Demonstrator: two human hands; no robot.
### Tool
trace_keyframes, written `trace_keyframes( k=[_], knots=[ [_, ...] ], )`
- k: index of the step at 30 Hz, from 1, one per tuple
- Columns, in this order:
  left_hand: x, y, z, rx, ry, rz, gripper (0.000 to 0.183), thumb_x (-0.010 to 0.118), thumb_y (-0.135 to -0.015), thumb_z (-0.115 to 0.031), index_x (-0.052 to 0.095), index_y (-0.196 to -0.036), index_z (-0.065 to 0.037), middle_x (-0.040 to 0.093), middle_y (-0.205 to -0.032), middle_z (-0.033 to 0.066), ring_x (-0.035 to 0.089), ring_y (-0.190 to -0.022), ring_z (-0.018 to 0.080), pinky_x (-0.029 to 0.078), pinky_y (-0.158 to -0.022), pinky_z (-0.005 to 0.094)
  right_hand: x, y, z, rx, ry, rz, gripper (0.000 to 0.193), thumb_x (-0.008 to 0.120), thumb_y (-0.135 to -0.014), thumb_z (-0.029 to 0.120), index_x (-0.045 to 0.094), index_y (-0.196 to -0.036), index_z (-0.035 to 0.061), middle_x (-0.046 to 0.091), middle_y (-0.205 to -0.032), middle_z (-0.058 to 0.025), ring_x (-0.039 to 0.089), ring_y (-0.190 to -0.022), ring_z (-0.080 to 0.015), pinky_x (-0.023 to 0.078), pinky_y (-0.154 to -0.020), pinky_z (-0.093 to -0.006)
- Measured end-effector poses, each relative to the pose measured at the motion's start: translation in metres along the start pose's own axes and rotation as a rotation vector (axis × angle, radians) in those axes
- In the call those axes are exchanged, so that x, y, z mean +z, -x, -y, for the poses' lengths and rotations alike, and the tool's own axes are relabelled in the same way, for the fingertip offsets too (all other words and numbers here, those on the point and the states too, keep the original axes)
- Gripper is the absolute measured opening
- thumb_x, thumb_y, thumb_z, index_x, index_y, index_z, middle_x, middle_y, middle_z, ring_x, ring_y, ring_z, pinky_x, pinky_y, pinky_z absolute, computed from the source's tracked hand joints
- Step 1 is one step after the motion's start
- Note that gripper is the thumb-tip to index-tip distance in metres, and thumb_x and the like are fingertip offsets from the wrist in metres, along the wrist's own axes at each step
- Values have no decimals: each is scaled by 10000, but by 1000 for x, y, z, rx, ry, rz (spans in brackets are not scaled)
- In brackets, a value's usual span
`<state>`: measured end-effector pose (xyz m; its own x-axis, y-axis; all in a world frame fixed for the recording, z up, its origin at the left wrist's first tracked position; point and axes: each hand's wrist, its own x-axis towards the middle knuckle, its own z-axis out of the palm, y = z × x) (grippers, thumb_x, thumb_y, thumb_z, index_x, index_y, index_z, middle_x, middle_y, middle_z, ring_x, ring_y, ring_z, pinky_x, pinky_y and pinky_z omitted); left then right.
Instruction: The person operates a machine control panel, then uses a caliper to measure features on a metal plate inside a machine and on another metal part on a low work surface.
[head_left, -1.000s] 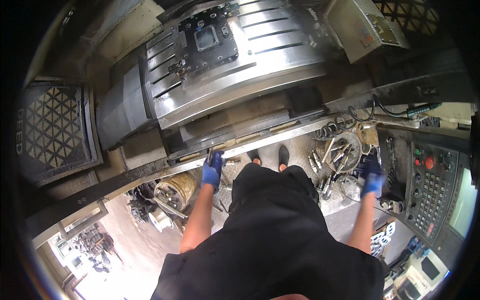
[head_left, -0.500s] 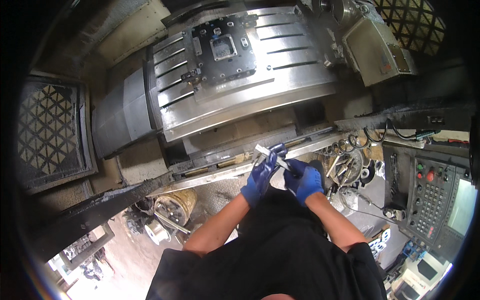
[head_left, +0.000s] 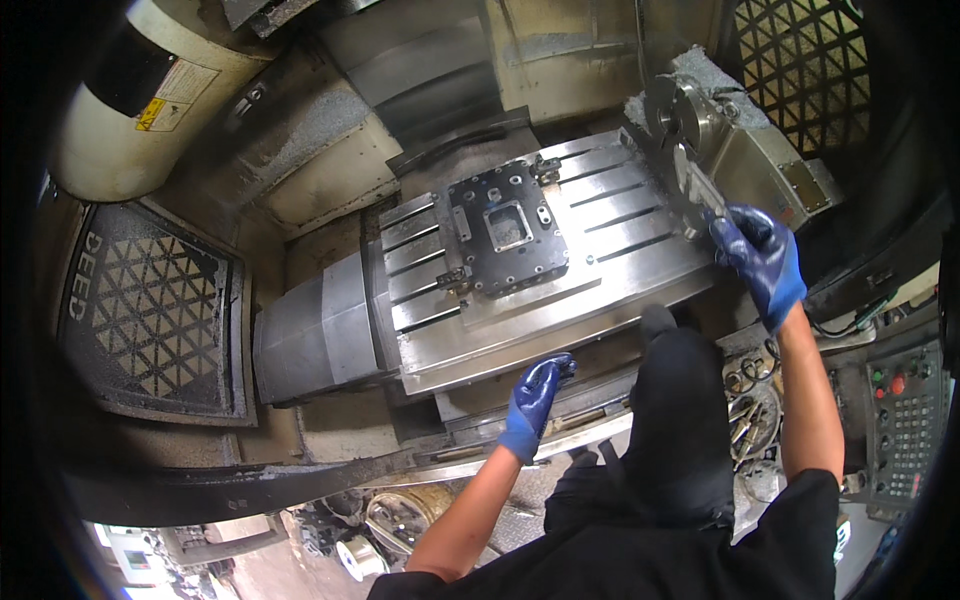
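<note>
My right hand point(head_left: 758, 255), in a blue coated glove, is raised at the right of the machine and closed around a metal caliper point(head_left: 692, 178). The caliper's jaws point up and away, in front of the round chuck point(head_left: 690, 115). Near the front sill of the machine is my left hand point(head_left: 538, 395), gloved alike, fingers stretched to the right and nothing seen in them. Beyond it, a black square plate point(head_left: 473, 225) with a square opening lies on the slotted steel table point(head_left: 620, 265), with clamps point(head_left: 455, 278) at its corners.
My black-clad leg point(head_left: 680, 400) reaches over the front sill point(head_left: 590, 435). A control panel point(head_left: 910, 430) stands at the right. A grey cover point(head_left: 320, 325) adjoins the table at left; a white cylindrical housing point(head_left: 150, 90) hangs at upper left. Buckets point(head_left: 400, 515) stand below the sill.
My hands have come apart; the right carried the caliper up and right toward the chuck. The left let go of it and stays low. My leg has risen over the sill, and the view has shifted.
</note>
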<state>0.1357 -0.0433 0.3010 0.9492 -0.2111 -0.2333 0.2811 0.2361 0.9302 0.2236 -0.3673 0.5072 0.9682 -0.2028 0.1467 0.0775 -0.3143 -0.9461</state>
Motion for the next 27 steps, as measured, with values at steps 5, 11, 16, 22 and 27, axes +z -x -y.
trace_keyframes(
  k=[5,11,16,22,27],
  knots=[
    [-50,23,13,-87,-36,-98,359,586,-1065,-244,644,-1309,14,718,-1229,120,682,-1138,227,527,-1023,363,25,-63,-57,94,67,175,296,751,-972,251,754,-1120,-5,693,-860,-13,584,-689,-74,455,-585,-253],
    [-72,2,18,-231,61,-305,373,578,-1076,-246,632,-1299,48,711,-1227,161,694,-1140,262,550,-1023,386,102,-140,-141,206,342,558,446,796,-922,348,748,-1151,-33,779,-977,-112,700,-794,-150,549,-749,-306],
    [-52,-106,17,-172,123,-227,472,499,-1105,-318,552,-1398,48,701,-1246,178,687,-1143,261,519,-1049,386,152,-168,-186,87,594,932,473,779,-858,504,768,-1160,140,771,-1027,-135,741,-944,-333,569,-853,-390],
    [-32,-217,35,-304,287,-224,388,659,-1018,-150,575,-1344,42,710,-1196,184,695,-1088,250,553,-961,402,179,-206,-249,-167,571,1093,400,781,-861,441,778,-1123,139,745,-890,-157,724,-828,-360,577,-751,-414],
    [-16,-301,42,-542,371,-343,180,642,-972,76,597,-1128,-2,698,-1094,105,692,-1045,187,582,-885,329,188,-238,-306,-172,410,1026,518,776,-862,256,659,-1360,177,749,-966,-121,701,-743,-365,568,-687,-452]
  ],
)
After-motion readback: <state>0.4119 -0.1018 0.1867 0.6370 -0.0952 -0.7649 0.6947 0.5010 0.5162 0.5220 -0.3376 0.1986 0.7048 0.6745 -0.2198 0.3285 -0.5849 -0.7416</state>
